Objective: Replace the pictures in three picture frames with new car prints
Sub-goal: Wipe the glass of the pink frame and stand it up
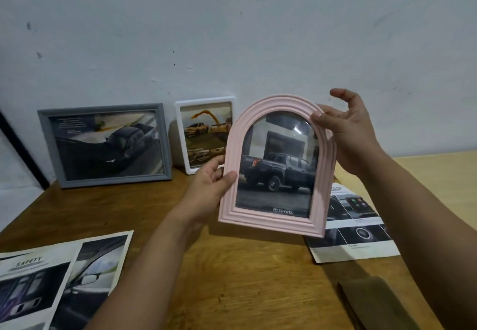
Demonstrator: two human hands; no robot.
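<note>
1. Both forearms reached forward over the wooden bench, holding the pink arched frame upright in the air, tipped a little to one side.
2. The left hand gripped the frame's left edge, thumb pressed on the front, fingers curled behind.
3. The right hand pinched the arch's upper right with its thumb on the front (the index finger was lifted loosely above it).
4. The frame showed a dark pickup print with a Toyota logo.
5. A grey frame and a white frame stood against the wall, each showing a truck picture.
6. Loose car prints lay on the bench: one at front left, another at right, just behind the pink frame.
</note>
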